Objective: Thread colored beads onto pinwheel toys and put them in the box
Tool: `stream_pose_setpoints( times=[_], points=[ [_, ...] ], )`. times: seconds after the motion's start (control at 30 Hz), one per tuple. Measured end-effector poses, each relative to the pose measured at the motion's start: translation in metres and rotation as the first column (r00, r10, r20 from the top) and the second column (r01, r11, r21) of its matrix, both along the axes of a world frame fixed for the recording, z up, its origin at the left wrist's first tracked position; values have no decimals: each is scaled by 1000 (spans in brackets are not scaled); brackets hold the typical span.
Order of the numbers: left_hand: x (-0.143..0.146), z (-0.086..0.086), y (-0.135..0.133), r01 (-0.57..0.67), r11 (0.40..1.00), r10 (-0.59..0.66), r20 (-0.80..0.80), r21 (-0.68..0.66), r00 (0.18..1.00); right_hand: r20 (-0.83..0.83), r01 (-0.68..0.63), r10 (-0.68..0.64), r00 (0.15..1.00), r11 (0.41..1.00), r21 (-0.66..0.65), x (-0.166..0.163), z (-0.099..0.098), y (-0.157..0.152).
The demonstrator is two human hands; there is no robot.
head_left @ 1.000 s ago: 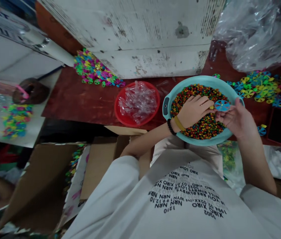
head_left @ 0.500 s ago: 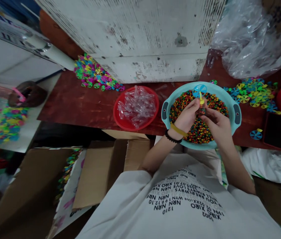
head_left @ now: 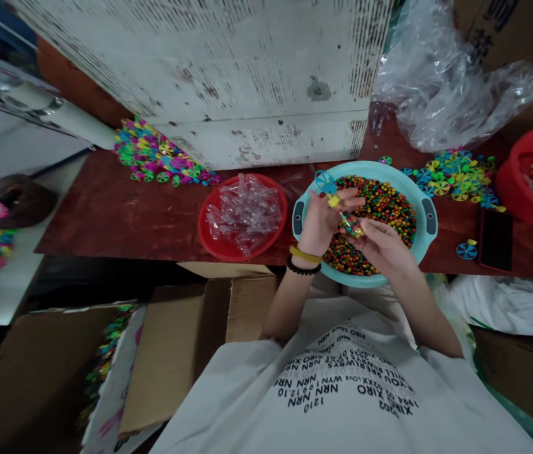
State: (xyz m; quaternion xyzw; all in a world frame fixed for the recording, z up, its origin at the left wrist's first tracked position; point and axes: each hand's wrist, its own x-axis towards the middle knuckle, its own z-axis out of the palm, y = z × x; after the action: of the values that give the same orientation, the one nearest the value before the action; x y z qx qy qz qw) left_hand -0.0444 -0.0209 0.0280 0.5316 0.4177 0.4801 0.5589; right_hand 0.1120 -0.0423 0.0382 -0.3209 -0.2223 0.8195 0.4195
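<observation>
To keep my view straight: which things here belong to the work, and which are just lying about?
Part of the work: left hand with blue pinwheel; right hand with bead-filled clear tube; teal basin of beads; red bowl of clear tubes; pinwheel pile.
Lying about: black phone; plastic sheeting; cardboard box.

You are in a cramped, makeshift workshop for small plastic goods. A scuffed dark-red wooden workbench (head_left: 106, 221) runs in front of you, pressed against a chipped white-painted cabinet (head_left: 210, 69). It holds loose heaps of bright plastic pinwheels (head_left: 157, 154), a round red plastic basin (head_left: 205, 243) of clear plastic tubes (head_left: 245, 211), and a teal plastic basin (head_left: 365, 168) of small multicoloured beads (head_left: 380, 208) (a great many of them). Open brown cardboard boxes (head_left: 172, 340) sit below the bench, and a crumpled clear plastic bag (head_left: 436, 82) lies behind it.
</observation>
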Motion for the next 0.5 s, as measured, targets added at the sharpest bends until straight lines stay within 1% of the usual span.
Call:
stream_pose_setpoints(
  times=[0.07,0.1,0.13,0.17,0.2,0.23,0.27,0.3,0.33,0.37,0.4,0.43,0.47,0.5],
  points=[
    [-2,1,-4,-50,998,50,-6,31,999,-72,-167,162,984,983,-80,-2,3,-4],
    [-3,2,-6,-65,996,66,-11,61,998,-98,-256,246,964,961,-106,-2,4,-5],
    [-3,3,-8,-75,992,76,-4,101,997,-104,-314,303,947,943,-108,-3,5,-7],
    [-3,4,-10,-90,986,90,8,143,996,-85,-318,311,947,944,-83,-3,5,-9],
    [-3,5,-12,-118,977,116,26,176,993,-43,-266,264,964,963,-35,-3,5,-11],
    [-2,6,-13,-154,969,149,40,194,988,12,-182,181,983,983,29,-3,4,-13],
    [-2,6,-15,-187,963,182,42,197,982,61,-106,101,993,990,89,-3,3,-15],
    [-1,7,-16,-210,959,208,29,190,978,90,-75,64,994,989,127,-2,2,-17],
    [0,7,-16,-223,958,226,7,178,974,93,-106,95,991,986,132,-1,1,-18],
    [0,6,-17,-228,960,233,-12,165,972,66,-191,184,981,976,109,0,1,-18],
    [0,5,-17,-224,962,230,-22,154,973,11,-307,307,952,949,74,1,0,-19],
    [0,4,-18,-219,965,225,-26,146,974,-57,-415,417,907,909,45,1,1,-20],
    [0,3,-18,-217,967,223,-28,137,974,-108,-483,483,869,875,30,0,2,-21],
    [-1,1,-19,-218,968,224,-33,125,974,-120,-490,489,864,872,25,-2,3,-23]
  ],
)
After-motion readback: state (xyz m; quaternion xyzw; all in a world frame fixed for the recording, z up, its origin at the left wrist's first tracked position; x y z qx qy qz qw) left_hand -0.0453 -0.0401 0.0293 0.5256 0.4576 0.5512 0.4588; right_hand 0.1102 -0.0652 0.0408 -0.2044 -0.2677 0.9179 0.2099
